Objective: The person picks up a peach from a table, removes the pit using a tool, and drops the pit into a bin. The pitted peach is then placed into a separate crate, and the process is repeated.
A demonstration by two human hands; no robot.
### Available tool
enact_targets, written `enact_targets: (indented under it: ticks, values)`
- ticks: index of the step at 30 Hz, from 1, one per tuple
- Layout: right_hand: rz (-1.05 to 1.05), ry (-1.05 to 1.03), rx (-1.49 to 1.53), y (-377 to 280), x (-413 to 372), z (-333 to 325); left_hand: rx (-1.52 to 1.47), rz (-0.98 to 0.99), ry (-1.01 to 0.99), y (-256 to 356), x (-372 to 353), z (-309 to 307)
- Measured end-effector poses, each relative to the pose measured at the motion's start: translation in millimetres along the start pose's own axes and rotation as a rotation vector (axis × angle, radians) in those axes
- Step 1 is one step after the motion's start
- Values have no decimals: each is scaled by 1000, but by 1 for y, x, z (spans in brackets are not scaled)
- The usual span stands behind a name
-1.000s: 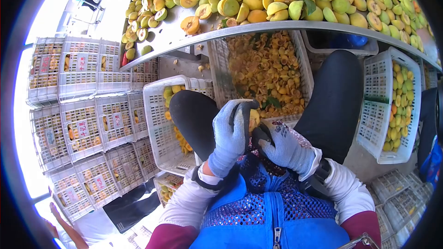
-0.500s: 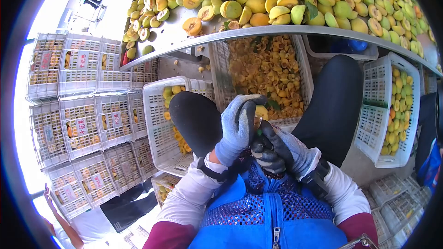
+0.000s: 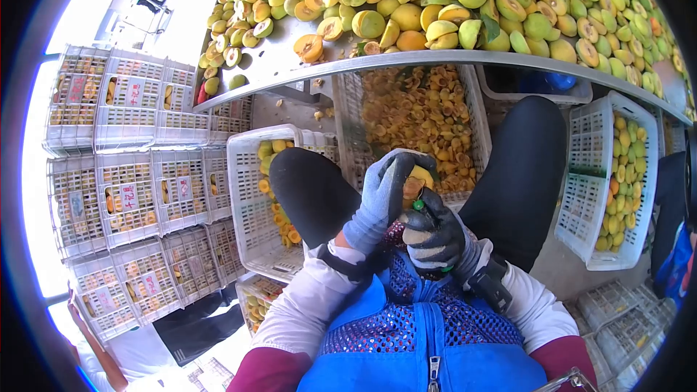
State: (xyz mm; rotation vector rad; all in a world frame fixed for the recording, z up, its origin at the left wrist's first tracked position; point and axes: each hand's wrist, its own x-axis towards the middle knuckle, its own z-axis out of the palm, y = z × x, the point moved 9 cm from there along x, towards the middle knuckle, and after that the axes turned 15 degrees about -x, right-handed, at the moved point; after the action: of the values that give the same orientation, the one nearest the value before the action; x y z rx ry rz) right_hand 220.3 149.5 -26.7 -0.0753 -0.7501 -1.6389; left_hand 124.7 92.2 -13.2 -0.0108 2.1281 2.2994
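Observation:
My gloved left hand (image 3: 381, 189) is closed around an apricot half (image 3: 415, 186), its cut face turned toward me. Gripped in my gloved right hand (image 3: 435, 238) is a small tool with a green part (image 3: 419, 205), held against the lower edge of the fruit. The tool's working end is hidden or too small to make out. Both hands are close together above my lap. Just beyond them, between my knees, a crate (image 3: 350, 123) holds many scooped-out apricot pieces (image 3: 414, 112).
A metal-edged table (image 3: 290, 76) heaped with cut apricots (image 3: 465, 0) spans the far side. Fruit crates stand by my left knee (image 3: 247, 196) and right knee (image 3: 581, 196). Stacked crates (image 3: 131, 131) line the left. Another person's arm (image 3: 98, 341) shows at lower left.
My left hand has turned, bringing the apricot half's cut face into view. My right hand has rotated, and the green part of the tool now shows beside the fruit.

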Motion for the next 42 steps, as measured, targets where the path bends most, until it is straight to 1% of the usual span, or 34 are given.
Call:
enact_targets:
  ticks: [3,6,7,8,9,10,12,13,14,16,19,20,21,22,24,25,26,28,30,31,32,34,36,38,39,40,42]
  values:
    - [-57,150,-145,0,2,1,127,8,3,2,2,1]
    - [-148,119,-264,-18,3,19,-531,-342,404,-70,-19,-27]
    - [-204,164,-249,-31,-4,4,-386,-289,384,-63,-17,-39]
    - [-179,85,-300,-39,-10,-11,-234,-238,372,-55,-14,-50]
    - [-137,113,-224,-36,-13,-18,-84,-187,369,-47,-13,-60]
    - [-91,139,-153,-33,-14,-21,-285,-301,475,-54,-18,-79]
    - [-115,366,-345,-36,-15,-18,171,17,573,23,-26,-112]
    - [-137,475,-443,-39,-18,-17,256,119,635,44,-37,-142]
    - [-150,449,-398,-43,-19,-17,337,228,695,63,-47,-178]
    - [-151,399,-304,-51,-24,-23,950,116,728,83,-50,-242]
    - [-212,558,-441,-67,-29,-31,1619,-227,750,71,-42,-268]
    - [-226,610,-491,-71,-30,-33,1497,-165,694,80,-17,-244]
    - [-243,639,-481,-74,-31,-35,1352,-101,625,79,8,-226]
    - [-252,774,-525,-79,-34,-39,1202,-42,558,74,33,-212]
    - [-261,1056,-604,-83,-46,-45,922,-126,534,55,90,-211]
    - [-263,1136,-684,-87,-53,-49,1011,-112,568,54,120,-213]
    - [-296,1119,-735,-93,-55,-51,1101,-101,600,51,147,-217]
    - [-363,1084,-834,-103,-61,-51,1211,-271,497,2,190,-243]
    - [-391,1122,-890,-110,-62,-45,1110,-328,405,-29,213,-275]
    - [-410,1140,-918,-113,-63,-42,1060,-355,356,-38,219,-280]
    - [-460,1143,-907,-115,-68,-47,925,-190,458,-27,210,-276]
    - [-537,1163,-933,-121,-76,-57,779,-165,449,4,182,-239]
    - [-554,1215,-1048,-124,-75,-52,714,5,362,16,151,-212]
    - [-570,1222,-1220,-124,-74,-46,415,-25,332,27,111,-168]
    - [-597,1194,-1310,-124,-75,-47,321,-27,347,26,89,-150]
    - [-585,1164,-1323,-119,-65,-32,227,-30,363,25,70,-134]
    - [-562,1104,-1350,-108,-44,-3,387,-79,219,25,48,-97]
